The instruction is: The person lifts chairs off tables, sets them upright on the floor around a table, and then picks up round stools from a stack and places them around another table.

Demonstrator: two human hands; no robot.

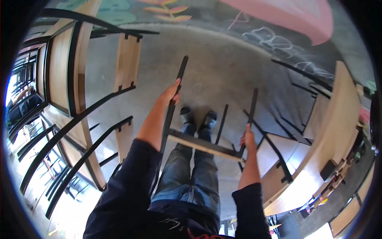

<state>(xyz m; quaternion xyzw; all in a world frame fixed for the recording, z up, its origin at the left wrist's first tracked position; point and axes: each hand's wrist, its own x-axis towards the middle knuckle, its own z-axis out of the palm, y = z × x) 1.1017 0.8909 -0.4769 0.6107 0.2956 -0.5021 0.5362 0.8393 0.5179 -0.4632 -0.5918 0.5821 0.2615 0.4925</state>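
Observation:
A chair with black metal bars and a strip of light wood is in front of my legs. My left hand is closed around its long bar on the left. On the other side, my right hand grips the bar on the right, just above the crosspiece. Both bars extend past my hands toward the wall. Below the crosspiece, my body and arms hide part of the chair, so I cannot tell which way up it is.
More black-framed chairs with wooden panels stand at wooden tables on the left. A wooden table with chairs beside it is on the right. A painted wall bounds the concrete floor. My shoes are between the bars.

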